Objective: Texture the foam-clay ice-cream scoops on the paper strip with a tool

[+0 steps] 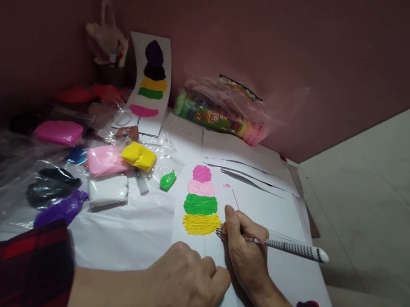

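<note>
My right hand (247, 247) is closed around a fork (296, 249) with a patterned handle. Its tines touch the right edge of a yellow clay band (199, 223). This band is the lowest on a white paper strip (181, 206), under a green band (200, 205), a light pink band (201, 188) and a darker pink rounded patch (202, 173). The bands have a ridged texture. My left hand (188, 282) rests as a fist below the yellow band, over the paper; the inside of the fist is hidden.
On the left lie bagged clays: yellow (139, 156), light pink (106, 160), white (107, 191), purple (61, 210) and others. A green lump (167, 180) is nearer the strip. Behind stand a second striped card (136, 74) and a bag of colored clay (219, 117). White sheets (243, 151) lie behind.
</note>
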`<state>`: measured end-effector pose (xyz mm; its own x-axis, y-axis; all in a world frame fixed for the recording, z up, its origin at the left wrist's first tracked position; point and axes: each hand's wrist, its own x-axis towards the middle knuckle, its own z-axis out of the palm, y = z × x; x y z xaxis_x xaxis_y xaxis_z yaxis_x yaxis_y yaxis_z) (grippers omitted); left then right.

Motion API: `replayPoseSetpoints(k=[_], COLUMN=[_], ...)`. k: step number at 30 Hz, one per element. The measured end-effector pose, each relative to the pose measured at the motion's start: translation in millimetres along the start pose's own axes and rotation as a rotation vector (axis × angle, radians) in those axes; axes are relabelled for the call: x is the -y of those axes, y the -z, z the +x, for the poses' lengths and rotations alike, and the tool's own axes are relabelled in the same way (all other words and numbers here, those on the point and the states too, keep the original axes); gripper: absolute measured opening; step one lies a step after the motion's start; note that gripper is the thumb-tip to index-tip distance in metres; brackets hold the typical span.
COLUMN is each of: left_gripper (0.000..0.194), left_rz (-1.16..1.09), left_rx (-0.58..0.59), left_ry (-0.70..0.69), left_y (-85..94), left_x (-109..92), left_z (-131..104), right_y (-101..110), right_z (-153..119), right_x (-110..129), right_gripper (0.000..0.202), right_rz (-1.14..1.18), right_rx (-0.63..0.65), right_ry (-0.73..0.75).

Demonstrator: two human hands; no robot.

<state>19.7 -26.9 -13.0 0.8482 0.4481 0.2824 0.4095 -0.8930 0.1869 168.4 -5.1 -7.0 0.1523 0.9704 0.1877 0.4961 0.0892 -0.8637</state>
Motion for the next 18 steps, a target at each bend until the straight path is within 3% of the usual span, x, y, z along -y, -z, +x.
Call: replayPoseSetpoints(k=[4,10,18], left_gripper=[0.011,0.012,0.012], left_rz=[-0.002,-0.010,0.006], left_rx=[0.021,0.072,0.029], left_ry=[0.006,0.000,-0.004], left_y=[1.2,3.2,0.8], left_x=[-0.3,0.3,-0.4], left_z=[0.6,1.8,0.8], right_y=[0.3,0.8,0.8], right_z=[1.1,0.1,0.4], right_x=[4.1,2.7,2.1], right_gripper=[0.054,0.052,0.050], right_rz=[0.052,0.084,0.025], right_rx=[-0.038,0.074,0.076], right_ry=[-0.017,-0.023,-0.003])
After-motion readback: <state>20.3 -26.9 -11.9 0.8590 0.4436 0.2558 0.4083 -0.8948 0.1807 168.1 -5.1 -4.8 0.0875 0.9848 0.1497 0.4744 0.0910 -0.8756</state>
